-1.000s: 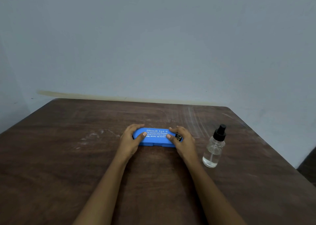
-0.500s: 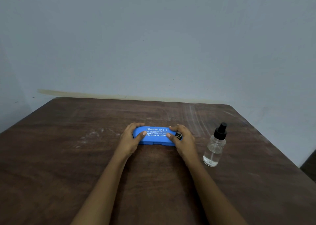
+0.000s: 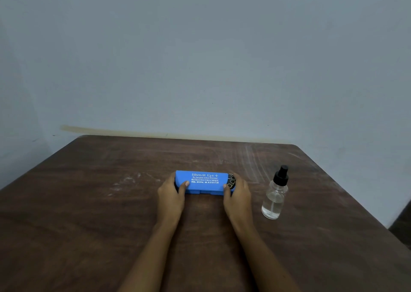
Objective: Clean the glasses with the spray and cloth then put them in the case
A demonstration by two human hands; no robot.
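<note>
Gripping closed blue case (image 3: 204, 181) at both ends, left hand (image 3: 171, 194) and right hand (image 3: 239, 194) curled round it, flat on worktop (image 3: 89, 225). Spray bottle (image 3: 274, 196) standing off to right, untouched. No glasses or cloth in sight, maybe inside. Barely started tbh: opening, spraying, wiping, packing all left.

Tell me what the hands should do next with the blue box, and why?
Probably lift the lid with the thumbs. The left hand and right hand grip the ends of the blue case, which looks closed, and no glasses or cloth are in sight, so they may be inside.
</note>
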